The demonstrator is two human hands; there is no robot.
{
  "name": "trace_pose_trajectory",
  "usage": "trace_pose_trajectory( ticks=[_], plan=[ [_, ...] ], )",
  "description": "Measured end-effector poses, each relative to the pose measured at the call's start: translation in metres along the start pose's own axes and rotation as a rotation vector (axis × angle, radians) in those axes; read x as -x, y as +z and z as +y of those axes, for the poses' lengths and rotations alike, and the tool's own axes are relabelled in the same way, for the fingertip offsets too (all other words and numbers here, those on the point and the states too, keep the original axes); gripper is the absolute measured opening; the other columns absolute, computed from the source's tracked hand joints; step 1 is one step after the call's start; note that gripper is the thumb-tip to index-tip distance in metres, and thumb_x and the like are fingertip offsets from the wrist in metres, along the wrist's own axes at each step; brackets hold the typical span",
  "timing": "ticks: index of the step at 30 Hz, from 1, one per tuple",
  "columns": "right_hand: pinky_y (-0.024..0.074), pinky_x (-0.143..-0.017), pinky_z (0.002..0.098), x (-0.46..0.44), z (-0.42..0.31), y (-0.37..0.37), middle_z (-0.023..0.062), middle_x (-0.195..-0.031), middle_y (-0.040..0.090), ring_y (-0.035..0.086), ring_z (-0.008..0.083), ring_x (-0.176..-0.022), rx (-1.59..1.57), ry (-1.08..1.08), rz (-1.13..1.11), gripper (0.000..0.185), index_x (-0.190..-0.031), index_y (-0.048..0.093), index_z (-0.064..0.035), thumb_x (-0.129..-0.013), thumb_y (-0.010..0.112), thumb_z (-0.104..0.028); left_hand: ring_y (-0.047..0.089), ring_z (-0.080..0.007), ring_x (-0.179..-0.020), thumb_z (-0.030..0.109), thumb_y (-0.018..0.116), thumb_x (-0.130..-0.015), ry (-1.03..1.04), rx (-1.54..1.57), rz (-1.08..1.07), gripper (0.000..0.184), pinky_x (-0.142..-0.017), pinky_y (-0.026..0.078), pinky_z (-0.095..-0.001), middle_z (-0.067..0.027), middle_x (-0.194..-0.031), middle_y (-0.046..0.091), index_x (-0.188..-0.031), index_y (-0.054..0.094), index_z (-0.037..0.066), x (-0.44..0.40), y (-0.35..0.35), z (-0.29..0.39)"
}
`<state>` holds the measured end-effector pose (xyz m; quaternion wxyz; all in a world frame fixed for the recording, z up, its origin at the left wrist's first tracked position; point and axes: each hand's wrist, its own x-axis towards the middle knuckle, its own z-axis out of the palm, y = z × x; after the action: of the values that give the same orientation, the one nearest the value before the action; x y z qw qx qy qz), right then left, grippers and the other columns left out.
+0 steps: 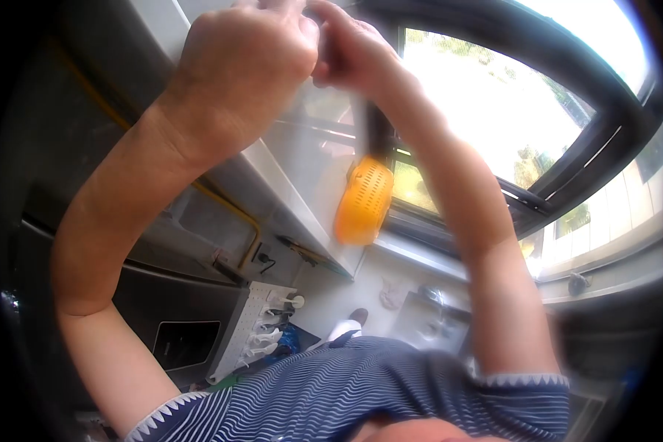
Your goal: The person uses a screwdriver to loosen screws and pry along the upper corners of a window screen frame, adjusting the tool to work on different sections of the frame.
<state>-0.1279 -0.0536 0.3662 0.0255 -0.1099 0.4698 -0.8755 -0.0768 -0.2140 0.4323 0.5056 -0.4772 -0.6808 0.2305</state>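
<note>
Both of my arms are raised, and my hands meet at the top edge of the head view. My left hand (247,51) is closed, its back toward the camera and its fingertips cut off by the frame. Against it, my right hand (353,48) is closed too, with its fingers curled toward the left one. Whatever lies between the fingers is hidden. Below my hands, an orange perforated basket (365,199) rests by the window frame, touching neither hand.
A window (493,110) with a dark frame fills the upper right. A white ledge (287,188) runs diagonally below my hands. A white pegboard (254,324) with hooks hangs beside a dark appliance (147,295) at the lower left. A sink (427,324) shows low, right of centre.
</note>
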Motion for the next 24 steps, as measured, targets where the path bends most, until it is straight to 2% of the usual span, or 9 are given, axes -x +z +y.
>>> trace_pose_trajectory(
  ticks=[2,8,11,14,17,20,24],
  plan=[
    [0.0424,-0.042,0.0339,0.005,-0.004,0.001,0.0096,-0.055,0.055,0.052,0.0194,-0.043,0.161,0.030,0.029,0.037,-0.064,0.052,-0.0037,-0.087,0.057,-0.032,0.060,-0.0213,-0.071,0.004,0.059,-0.076,0.024,-0.021,0.013,0.016,-0.057,0.052,-0.0313,-0.0079,-0.091,0.054,-0.092,0.060,0.001,0.000,0.001,0.001],
    [0.0402,-0.041,0.0327,-0.003,0.006,0.006,0.0093,-0.054,0.052,0.046,0.0188,-0.041,-0.065,-0.004,0.079,0.035,-0.062,0.050,-0.0036,-0.085,0.059,-0.029,0.059,-0.0193,-0.070,0.006,0.063,-0.073,0.048,0.002,0.059,0.018,-0.056,0.051,-0.0301,-0.0067,-0.091,0.054,-0.091,0.062,0.002,0.005,0.008,0.006],
    [0.0384,-0.040,0.0331,-0.007,0.011,0.003,0.0105,-0.054,0.051,0.045,0.0196,-0.040,-0.138,-0.048,0.059,0.033,-0.065,0.050,-0.0026,-0.085,0.059,-0.028,0.060,-0.0202,-0.072,0.008,0.065,-0.073,-0.010,0.015,0.040,0.024,-0.058,0.051,-0.0305,-0.0070,-0.092,0.055,-0.096,0.062,0.002,0.006,0.004,0.004],
    [0.0372,-0.040,0.0332,-0.003,0.014,0.007,0.0113,-0.053,0.051,0.044,0.0202,-0.040,-0.207,-0.087,0.089,0.032,-0.070,0.050,-0.0014,-0.085,0.059,-0.028,0.061,-0.0217,-0.074,0.010,0.065,-0.074,-0.029,0.118,0.006,0.029,-0.061,0.052,-0.0312,-0.0072,-0.092,0.056,-0.102,0.062,0.003,0.008,-0.005,-0.002],
    [0.0370,-0.040,0.0327,-0.007,0.016,0.006,0.0114,-0.054,0.051,0.044,0.0204,-0.040,-0.272,-0.107,0.060,0.031,-0.072,0.050,-0.0015,-0.085,0.058,-0.028,0.061,-0.0234,-0.078,0.012,0.066,-0.074,-0.110,0.086,-0.173,0.033,-0.063,0.052,-0.0317,-0.0074,-0.093,0.056,-0.106,0.061,0.004,0.002,-0.005,-0.005],
    [0.0370,-0.040,0.0325,-0.014,0.027,0.000,0.0107,-0.053,0.051,0.044,0.0202,-0.040,-0.326,-0.170,-0.037,0.031,-0.073,0.049,-0.0019,-0.085,0.058,-0.029,0.062,-0.0217,-0.079,0.011,0.067,-0.074,-0.086,0.052,-0.099,0.030,-0.063,0.053,-0.0301,-0.0066,-0.093,0.057,-0.103,0.062,0.004,0.002,0.000,-0.001],
    [0.0386,-0.041,0.0322,-0.017,0.031,0.001,0.0095,-0.055,0.053,0.045,0.0190,-0.041,-0.427,-0.172,-0.063,0.030,-0.076,0.049,-0.0025,-0.086,0.057,-0.029,0.060,-0.0242,-0.067,0.007,0.061,-0.072,0.012,0.113,-0.038,0.018,-0.056,0.052,-0.0320,-0.0144,-0.079,0.059,-0.087,0.064,-0.002,-0.002,-0.011,0.000]
  ],
)
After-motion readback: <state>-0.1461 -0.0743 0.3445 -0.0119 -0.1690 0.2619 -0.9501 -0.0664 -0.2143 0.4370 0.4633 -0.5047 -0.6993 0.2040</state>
